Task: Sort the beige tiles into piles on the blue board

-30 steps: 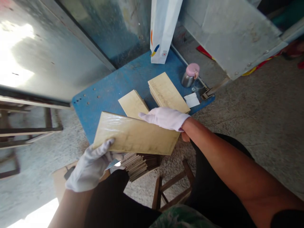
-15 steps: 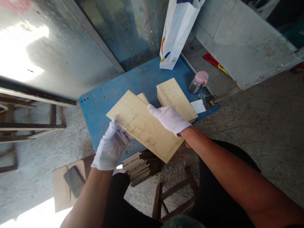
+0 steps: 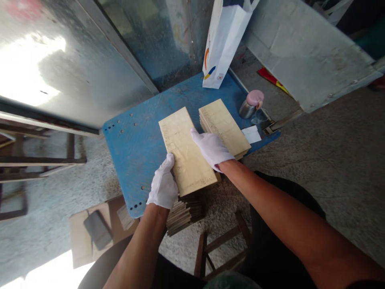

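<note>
A pale yellowish rectangular board (image 3: 188, 150) with dark smudges is between my two white-gloved hands, over the blue table. My left hand (image 3: 165, 180) grips its lower left edge, thumb on top and the other fingers hidden beneath. On the opposite long edge, my right hand (image 3: 212, 148) has its thumb laid over the face; its remaining fingers are mostly out of sight. Just right of the held board is a stack of similar boards (image 3: 224, 124) on the table. Below the table edge, another bundle of thin boards (image 3: 179, 216) shows partly behind the held one.
The blue table (image 3: 132, 148) carries a white paper bag (image 3: 225, 44), a pink-lidded steel flask (image 3: 251, 104), a clear cup (image 3: 260, 118) and a white paper piece (image 3: 252, 134). A phone (image 3: 98, 229) lies on cardboard (image 3: 80, 241) at lower left. A wooden stool (image 3: 222, 245) stands below.
The held board has turned clockwise to a steeper angle. My left hand has moved right along with it, while my right hand has shifted only slightly.
</note>
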